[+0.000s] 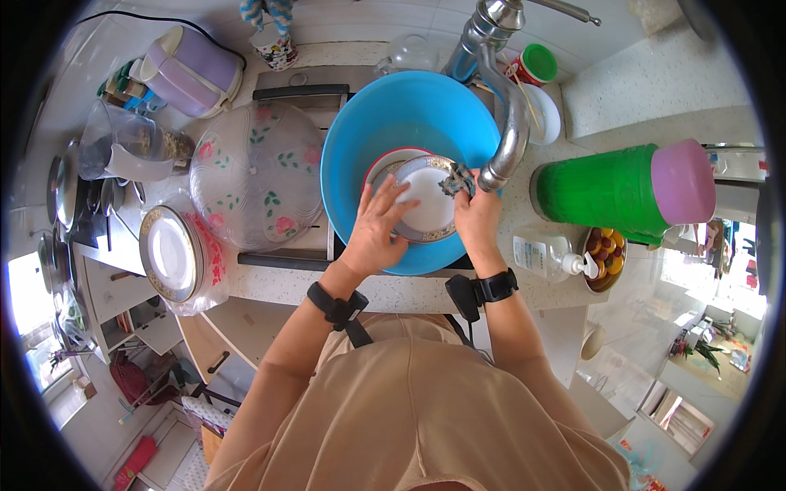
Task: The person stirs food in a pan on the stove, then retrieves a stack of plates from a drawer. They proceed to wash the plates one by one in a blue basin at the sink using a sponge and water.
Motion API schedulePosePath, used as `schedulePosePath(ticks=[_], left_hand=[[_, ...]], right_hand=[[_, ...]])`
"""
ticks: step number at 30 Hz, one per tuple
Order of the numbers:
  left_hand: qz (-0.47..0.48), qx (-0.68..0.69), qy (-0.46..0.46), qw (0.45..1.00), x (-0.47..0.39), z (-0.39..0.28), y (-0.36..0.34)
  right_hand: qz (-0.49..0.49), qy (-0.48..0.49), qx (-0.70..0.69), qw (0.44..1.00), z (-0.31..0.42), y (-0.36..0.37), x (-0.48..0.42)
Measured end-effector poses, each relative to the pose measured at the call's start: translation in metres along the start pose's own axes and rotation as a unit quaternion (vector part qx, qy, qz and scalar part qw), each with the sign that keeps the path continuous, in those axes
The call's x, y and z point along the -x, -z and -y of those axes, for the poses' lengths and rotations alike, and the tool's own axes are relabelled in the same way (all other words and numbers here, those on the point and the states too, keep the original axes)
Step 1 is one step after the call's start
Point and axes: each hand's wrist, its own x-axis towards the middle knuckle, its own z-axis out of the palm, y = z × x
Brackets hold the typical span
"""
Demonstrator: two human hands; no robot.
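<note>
A blue plastic basin (362,116) stands in front of me under the metal faucet (513,116). Inside it lies a white plate with a patterned rim (433,199), and a red-rimmed dish (384,161) shows partly beneath. My right hand (478,215) grips a crumpled grey-blue cloth (457,180) at the plate's right edge. Over the left part of the plate is my left hand (379,227), fingers spread; whether its thumb touches the rim is hard to tell.
Left of the basin sits a clear flowered dome cover (255,178), with a stack of plates (172,251) beyond it. To the right are a green container (595,184), a pump bottle (546,255) and a fruit bowl (605,261). A purple appliance (193,70) stands at the back left.
</note>
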Motion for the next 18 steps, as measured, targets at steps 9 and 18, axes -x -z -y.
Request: schedulePosePath(ticks=[9, 18], left_hand=[[-0.063, -0.048, -0.132, 0.988, 0.005, 0.007, -0.008], [-0.048, 0.385, 0.263, 0.883, 0.009, 0.019, -0.026]], right_hand=[[0.047, -0.127, -0.118, 0.984, -0.008, 0.002, -0.006], [0.043, -0.202, -0.423, 0.882, -0.008, -0.028, -0.004]])
